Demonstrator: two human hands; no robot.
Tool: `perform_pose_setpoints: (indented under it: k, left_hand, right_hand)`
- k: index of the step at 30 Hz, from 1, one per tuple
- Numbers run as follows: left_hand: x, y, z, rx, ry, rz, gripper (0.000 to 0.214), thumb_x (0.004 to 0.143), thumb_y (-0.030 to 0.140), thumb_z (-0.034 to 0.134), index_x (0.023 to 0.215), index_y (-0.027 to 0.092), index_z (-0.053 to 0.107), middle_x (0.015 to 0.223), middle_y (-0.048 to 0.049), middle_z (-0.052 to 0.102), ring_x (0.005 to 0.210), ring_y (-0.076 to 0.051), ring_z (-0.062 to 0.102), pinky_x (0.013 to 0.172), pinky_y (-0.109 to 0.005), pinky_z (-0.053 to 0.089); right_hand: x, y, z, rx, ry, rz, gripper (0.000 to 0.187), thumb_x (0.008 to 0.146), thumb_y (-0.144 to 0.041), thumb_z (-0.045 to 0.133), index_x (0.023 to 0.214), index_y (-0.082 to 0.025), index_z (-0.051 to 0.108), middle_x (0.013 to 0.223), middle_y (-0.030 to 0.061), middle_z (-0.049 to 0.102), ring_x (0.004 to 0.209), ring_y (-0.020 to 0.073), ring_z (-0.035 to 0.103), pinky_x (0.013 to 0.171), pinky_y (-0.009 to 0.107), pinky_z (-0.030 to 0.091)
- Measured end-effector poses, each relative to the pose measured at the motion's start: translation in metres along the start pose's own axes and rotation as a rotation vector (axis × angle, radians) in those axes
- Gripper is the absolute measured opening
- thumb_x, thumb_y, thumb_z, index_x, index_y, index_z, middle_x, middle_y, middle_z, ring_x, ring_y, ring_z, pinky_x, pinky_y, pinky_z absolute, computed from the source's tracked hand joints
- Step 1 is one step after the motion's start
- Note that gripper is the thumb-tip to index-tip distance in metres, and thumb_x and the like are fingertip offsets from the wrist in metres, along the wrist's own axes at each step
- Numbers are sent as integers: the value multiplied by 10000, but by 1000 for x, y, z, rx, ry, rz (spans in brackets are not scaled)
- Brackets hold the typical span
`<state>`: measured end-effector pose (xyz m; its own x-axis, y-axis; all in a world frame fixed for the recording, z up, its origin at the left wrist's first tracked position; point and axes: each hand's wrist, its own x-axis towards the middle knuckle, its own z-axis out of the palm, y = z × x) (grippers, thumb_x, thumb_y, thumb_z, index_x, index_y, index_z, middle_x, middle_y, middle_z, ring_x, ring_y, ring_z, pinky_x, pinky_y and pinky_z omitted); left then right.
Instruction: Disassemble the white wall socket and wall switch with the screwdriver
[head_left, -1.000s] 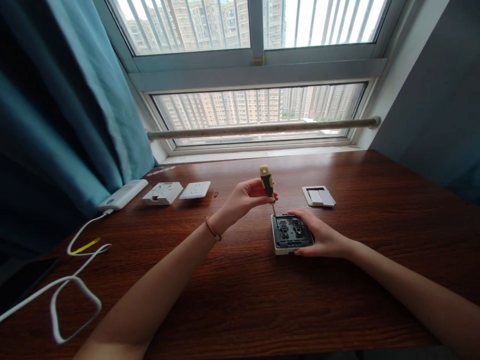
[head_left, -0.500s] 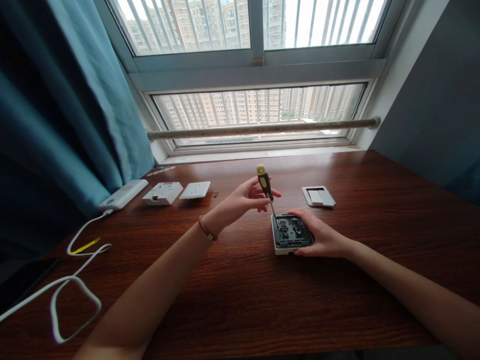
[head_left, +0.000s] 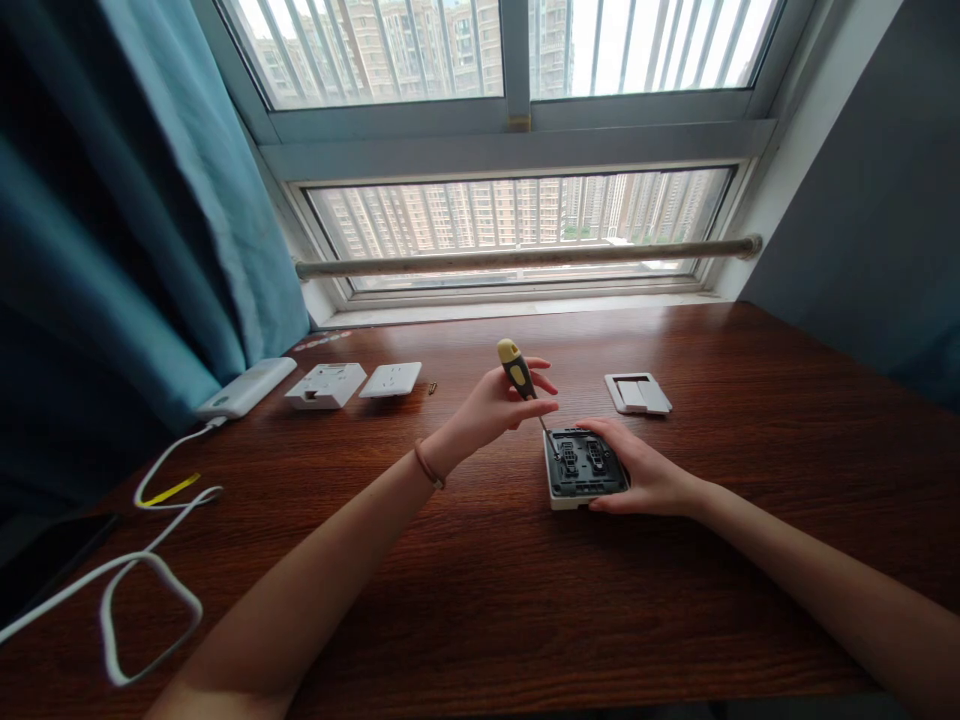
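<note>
My left hand (head_left: 501, 405) is closed on a yellow-and-black screwdriver (head_left: 517, 369), which leans to the left. The screwdriver's tip meets the left side of the wall switch (head_left: 589, 475), a square unit with a dark inner face and a white back box, lying on the desk. Around the right side of the switch, my right hand (head_left: 637, 470) is wrapped, thumb at the near edge and fingers at the far edge. Behind it lies a white switch cover (head_left: 637, 394).
Along the back left are a white socket box (head_left: 325, 387), a white socket plate (head_left: 391, 380), small brass screws (head_left: 433, 388) and a white power bank (head_left: 246, 389). A white cable (head_left: 124, 570) loops over the wooden desk (head_left: 465, 620) at left. A blue curtain (head_left: 180, 180) hangs there.
The screwdriver's handle has tipped further left and slightly down, and my left fingers have shifted around it. My right hand and the switch stay in place.
</note>
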<state>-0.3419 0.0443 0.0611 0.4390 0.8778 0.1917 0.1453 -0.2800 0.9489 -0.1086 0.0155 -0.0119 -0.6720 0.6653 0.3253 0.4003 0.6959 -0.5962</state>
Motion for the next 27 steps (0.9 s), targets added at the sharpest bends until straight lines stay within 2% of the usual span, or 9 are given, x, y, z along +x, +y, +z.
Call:
perform_pose_setpoints:
  k: [3,7,9,11,13,15,18,23,27]
  left_hand:
    - [-2,3,-4,-157,-128,-22,542,715,223,656,1203,155,429,994,-102,622,517,-40,452,432,-182,346]
    - [-3,5,-12,-270,-234,-17,471,746,185,608,1189,174,448,1079,-125,603,619,-85,574,563,-232,450]
    - [-3,5,-13,-260,-246,-25,420,763,209,592,1161,167,468,1104,-135,593,650,-111,608,589,-254,471]
    - [-2,4,-12,-194,-204,-34,388,755,243,608,1116,151,497,1036,-120,619,601,-106,599,555,-251,467]
    - [-1,2,-10,-57,-100,-16,388,696,266,675,1039,139,546,850,-58,638,524,-80,537,502,-229,431]
    - [1,-1,-6,99,30,44,382,618,270,740,945,135,594,674,8,580,518,-72,477,489,-214,389]
    - [2,-2,0,136,110,93,417,585,259,761,950,139,598,655,25,548,565,-74,461,509,-205,374]
    - [-2,5,-1,-106,-61,-42,589,670,240,696,1189,147,432,931,-85,636,490,-42,453,421,-187,348]
    - [-4,10,-8,-234,-187,-48,482,716,197,646,1159,148,463,1029,-130,627,611,-93,586,547,-227,456]
  right_hand:
    - [0,0,0,4,0,3,831,626,-410,718,1310,-204,293,1296,135,396,1211,291,379,1011,448,329]
    - [0,0,0,13,3,5,832,623,-402,719,1312,-211,294,1290,135,404,1205,300,386,1003,457,332]
    - [0,1,0,9,3,7,831,621,-402,720,1309,-211,296,1286,134,408,1203,297,387,1004,452,333]
    - [0,1,0,7,5,7,831,619,-401,721,1309,-213,296,1286,132,408,1203,296,389,1004,450,333]
    - [-1,1,0,8,10,2,833,619,-398,720,1312,-216,294,1288,132,408,1203,300,389,1003,455,333]
    - [-1,1,0,7,11,-1,835,623,-395,717,1317,-217,288,1293,133,404,1207,302,385,1003,460,331]
    - [-1,1,0,3,7,1,838,626,-397,715,1321,-217,284,1301,134,398,1211,301,380,1006,462,327]
    - [0,0,0,1,1,10,834,619,-404,720,1311,-210,296,1293,133,405,1206,293,385,1005,448,334]
    - [0,0,0,12,10,3,827,615,-399,721,1306,-212,306,1283,132,415,1200,299,395,999,449,340]
